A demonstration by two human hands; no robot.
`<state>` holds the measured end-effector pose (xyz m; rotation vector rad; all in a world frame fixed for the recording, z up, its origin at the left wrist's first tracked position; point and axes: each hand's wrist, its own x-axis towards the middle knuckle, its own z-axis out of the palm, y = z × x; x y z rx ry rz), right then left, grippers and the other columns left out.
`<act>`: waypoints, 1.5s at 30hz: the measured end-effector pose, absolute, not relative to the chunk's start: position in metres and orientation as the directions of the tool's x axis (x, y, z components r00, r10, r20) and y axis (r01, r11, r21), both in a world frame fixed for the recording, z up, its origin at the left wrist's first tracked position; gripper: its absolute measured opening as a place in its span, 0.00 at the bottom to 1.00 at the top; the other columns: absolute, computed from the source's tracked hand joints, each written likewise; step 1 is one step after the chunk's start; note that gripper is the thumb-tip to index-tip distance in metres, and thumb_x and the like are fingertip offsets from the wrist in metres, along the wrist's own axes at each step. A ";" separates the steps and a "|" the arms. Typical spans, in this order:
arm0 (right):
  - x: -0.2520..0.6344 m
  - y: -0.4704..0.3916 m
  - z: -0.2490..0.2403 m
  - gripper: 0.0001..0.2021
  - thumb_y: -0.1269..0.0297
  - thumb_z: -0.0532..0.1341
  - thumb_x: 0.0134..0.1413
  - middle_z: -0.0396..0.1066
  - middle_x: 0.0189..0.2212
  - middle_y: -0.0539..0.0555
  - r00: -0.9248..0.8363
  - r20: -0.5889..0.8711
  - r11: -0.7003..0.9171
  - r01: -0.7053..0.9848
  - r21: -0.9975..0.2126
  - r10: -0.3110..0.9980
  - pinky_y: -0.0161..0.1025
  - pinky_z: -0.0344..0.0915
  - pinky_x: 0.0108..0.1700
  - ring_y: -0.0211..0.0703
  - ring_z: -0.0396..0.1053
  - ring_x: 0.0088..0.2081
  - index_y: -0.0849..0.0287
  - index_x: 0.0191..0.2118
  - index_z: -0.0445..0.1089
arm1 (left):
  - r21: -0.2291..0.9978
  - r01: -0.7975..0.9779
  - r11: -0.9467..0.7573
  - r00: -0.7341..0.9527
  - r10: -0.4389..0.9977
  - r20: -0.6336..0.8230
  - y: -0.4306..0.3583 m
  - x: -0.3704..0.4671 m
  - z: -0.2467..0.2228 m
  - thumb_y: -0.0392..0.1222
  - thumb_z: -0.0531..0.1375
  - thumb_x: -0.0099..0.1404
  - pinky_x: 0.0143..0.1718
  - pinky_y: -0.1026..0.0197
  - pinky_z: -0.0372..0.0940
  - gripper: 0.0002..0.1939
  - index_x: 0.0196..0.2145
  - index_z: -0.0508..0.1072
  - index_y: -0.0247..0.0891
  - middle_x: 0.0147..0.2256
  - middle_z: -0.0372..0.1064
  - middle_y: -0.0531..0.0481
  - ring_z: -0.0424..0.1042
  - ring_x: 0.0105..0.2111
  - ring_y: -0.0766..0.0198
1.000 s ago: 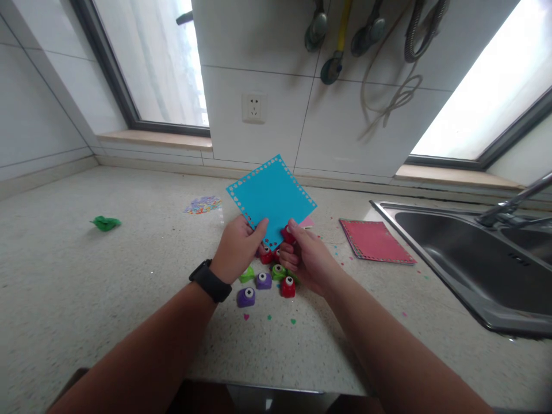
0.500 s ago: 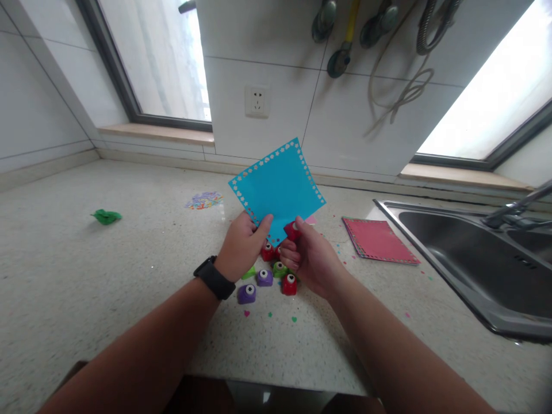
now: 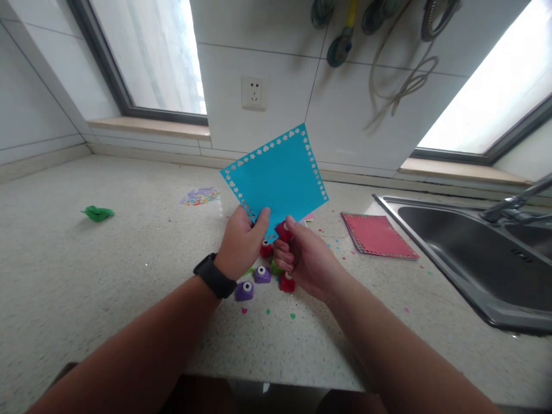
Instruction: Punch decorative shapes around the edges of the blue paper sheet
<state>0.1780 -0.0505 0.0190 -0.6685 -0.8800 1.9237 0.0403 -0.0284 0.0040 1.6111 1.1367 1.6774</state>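
From the head camera: a blue sheet [image 3: 278,175] is held tilted above a speckled countertop [image 3: 150,322], its corner pointed toward the wearer. Rows of small cut-outs are seen along its two far edges and its near-left edge; the visible part of the near-right edge is plain. Near that low corner the sheet is pinched by the left hand [image 3: 244,241], the thumb laid flat on the face, the other fingers mostly hidden behind. A small red punch [image 3: 283,231] is gripped by the right hand [image 3: 308,259] — thumb pressed on top, fingers curled beneath — right at the sheet's near-right edge; whether paper sits in its slot cannot be told.

The sheet is judged light and bendable, apt to sag or crease, and weakest along the perforated borders, where a tug could tear it. It is best held by the uncut middle, with a flat, gentle pinch. The punch is judged hard, smooth and compact, best squeezed between thumb and fingers.

Below the hands, two purple punches [image 3: 262,275] and other punches are grouped. Stacked red sheets [image 3: 380,236] are set beside the sink [image 3: 385,203]; paper bits [image 3: 200,196] are heaped at left.
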 end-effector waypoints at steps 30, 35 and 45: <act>0.173 -0.058 0.022 0.22 0.50 0.69 0.52 0.54 0.17 0.41 -0.444 -0.088 -0.326 -0.496 -0.805 0.892 0.32 0.38 0.21 0.29 0.44 0.18 0.57 0.27 0.57 | 0.841 0.045 -0.539 -0.159 0.827 0.539 -0.030 0.045 0.008 0.44 0.61 0.68 0.50 0.54 0.69 0.09 0.43 0.76 0.39 0.45 0.79 0.46 0.77 0.44 0.58; 0.173 -0.059 0.023 0.21 0.52 0.69 0.53 0.53 0.17 0.41 -0.438 -0.074 -0.309 -0.495 -0.812 0.896 0.32 0.38 0.22 0.29 0.43 0.18 0.56 0.27 0.56 | 0.843 0.041 -0.536 -0.151 0.831 0.535 -0.031 0.045 0.009 0.45 0.60 0.68 0.50 0.55 0.68 0.09 0.43 0.76 0.39 0.46 0.78 0.47 0.76 0.45 0.59; 0.173 -0.057 0.021 0.21 0.53 0.69 0.54 0.50 0.18 0.41 -0.447 -0.040 -0.279 -0.484 -0.829 0.894 0.32 0.38 0.22 0.29 0.41 0.19 0.56 0.27 0.57 | 0.851 0.028 -0.525 -0.151 0.839 0.523 -0.030 0.046 0.008 0.44 0.60 0.68 0.52 0.57 0.67 0.08 0.41 0.74 0.39 0.46 0.78 0.46 0.76 0.46 0.59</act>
